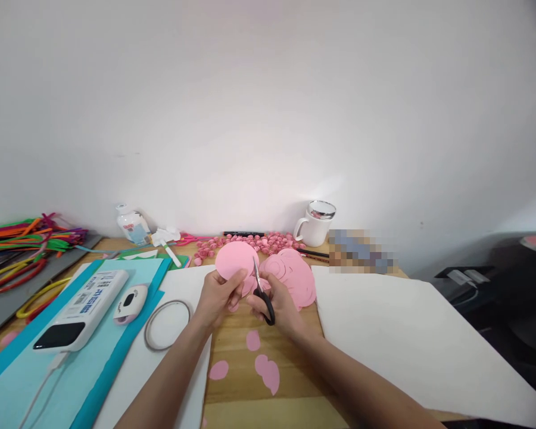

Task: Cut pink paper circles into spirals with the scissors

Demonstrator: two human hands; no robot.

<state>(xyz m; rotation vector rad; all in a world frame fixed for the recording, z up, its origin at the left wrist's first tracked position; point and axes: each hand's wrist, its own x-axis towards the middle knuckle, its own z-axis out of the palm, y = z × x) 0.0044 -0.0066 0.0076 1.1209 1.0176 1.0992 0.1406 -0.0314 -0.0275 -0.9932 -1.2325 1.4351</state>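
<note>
My left hand [218, 296] pinches a pink paper circle [236, 257] by its lower edge and holds it upright above the wooden table [250, 393]. My right hand [280, 304] grips black-handled scissors [262, 297], whose blades point up into the circle's right edge. Just behind the hands lies a pile of pink cut paper pieces [295, 277]. A few pink scraps [263, 360] lie on the table below the hands.
White sheets [406, 339] lie right and left, blue paper [49, 381] at left under a white power bank [83, 310], a small white device [131, 302] and a wire ring [167, 325]. Pipe cleaners [22, 244], glue bottle [131, 225], small pink rolled pieces [250, 243] and white mug [315, 225] line the wall.
</note>
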